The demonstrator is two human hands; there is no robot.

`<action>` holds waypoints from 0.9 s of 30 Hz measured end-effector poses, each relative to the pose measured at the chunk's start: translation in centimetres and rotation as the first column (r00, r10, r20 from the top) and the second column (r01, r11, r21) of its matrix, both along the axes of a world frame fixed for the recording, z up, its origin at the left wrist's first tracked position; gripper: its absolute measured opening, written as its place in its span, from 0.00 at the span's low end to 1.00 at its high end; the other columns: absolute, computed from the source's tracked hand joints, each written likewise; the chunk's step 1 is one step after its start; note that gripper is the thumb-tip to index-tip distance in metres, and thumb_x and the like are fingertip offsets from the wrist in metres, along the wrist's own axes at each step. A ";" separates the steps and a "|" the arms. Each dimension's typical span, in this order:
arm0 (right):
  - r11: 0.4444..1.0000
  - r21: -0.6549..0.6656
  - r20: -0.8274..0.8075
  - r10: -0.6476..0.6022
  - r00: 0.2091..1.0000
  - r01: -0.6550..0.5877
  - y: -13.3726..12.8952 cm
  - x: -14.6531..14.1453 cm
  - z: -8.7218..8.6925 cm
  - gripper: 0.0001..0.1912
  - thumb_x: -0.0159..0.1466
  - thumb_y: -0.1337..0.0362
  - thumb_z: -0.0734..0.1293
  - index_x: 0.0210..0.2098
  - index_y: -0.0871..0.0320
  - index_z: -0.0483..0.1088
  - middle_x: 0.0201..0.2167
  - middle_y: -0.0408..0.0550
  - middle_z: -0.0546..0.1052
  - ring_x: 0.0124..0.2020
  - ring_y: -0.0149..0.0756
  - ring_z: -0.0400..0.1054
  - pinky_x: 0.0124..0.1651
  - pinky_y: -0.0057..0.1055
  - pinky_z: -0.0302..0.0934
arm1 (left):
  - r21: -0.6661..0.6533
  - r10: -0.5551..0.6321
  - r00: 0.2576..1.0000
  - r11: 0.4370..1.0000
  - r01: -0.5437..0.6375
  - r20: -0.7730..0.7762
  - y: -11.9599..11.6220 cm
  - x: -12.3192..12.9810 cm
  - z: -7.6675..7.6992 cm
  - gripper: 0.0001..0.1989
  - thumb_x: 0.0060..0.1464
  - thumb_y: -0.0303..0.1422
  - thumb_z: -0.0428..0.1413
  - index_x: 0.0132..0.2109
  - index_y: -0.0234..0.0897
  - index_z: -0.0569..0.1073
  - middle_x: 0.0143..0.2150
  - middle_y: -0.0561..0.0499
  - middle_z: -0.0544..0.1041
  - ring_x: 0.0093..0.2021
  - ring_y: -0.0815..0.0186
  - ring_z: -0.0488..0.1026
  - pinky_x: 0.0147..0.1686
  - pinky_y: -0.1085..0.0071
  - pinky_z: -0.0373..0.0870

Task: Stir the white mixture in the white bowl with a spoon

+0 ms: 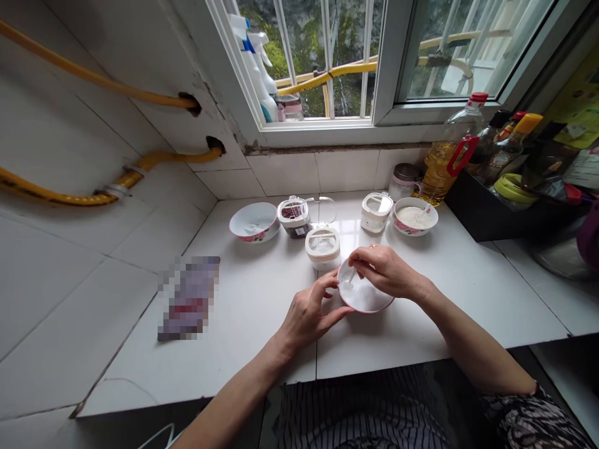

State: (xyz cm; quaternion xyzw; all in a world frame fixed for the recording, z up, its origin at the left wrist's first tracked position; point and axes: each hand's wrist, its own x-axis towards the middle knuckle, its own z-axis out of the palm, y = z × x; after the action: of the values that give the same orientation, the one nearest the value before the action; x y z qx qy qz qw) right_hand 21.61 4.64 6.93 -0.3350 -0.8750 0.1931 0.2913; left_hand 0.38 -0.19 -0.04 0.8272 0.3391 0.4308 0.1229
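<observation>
A small bowl (369, 298) with a pink rim holds white powder near the counter's front. My left hand (311, 312) grips its left side, thumb along the near rim and fingers on the far side. Over the bowl, my right hand (381, 271) is closed on a small white spoon (349, 284), whose tip is in the bowl. Just behind stands a clear-lidded white jar (322, 249). A jar with dark red contents (294, 217), its lid raised, sits further back on the left. Another white jar (375, 212) stands behind my right hand.
An empty flowered bowl (254, 223) is at the back left, and a bowl of pale powder (415, 218) at the back right. An oil bottle (437, 163) and a black bottle box (482, 209) stand right. A blurred packet (189, 299) lies left.
</observation>
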 end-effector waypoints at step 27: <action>0.669 -0.744 -0.410 -0.450 0.793 -0.004 2.7 1.1 -0.4 0.07 0.48 0.63 0.68 0.23 0.61 0.73 0.13 0.44 0.72 0.16 0.28 0.61 0.21 0.27 0.51 | 0.030 -0.010 1.000 0.999 0.011 -0.029 0.1 0.1 0.3 0.16 0.61 0.41 0.58 0.49 0.38 0.65 0.54 0.36 0.76 0.44 0.58 0.81 0.31 0.68 0.82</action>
State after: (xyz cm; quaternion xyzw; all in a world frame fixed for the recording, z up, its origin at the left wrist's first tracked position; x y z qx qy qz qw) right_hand 22.73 7.38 6.54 -0.4581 -0.5530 0.5658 0.4052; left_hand 0.49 -0.06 0.26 0.8368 0.3300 0.4233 0.1080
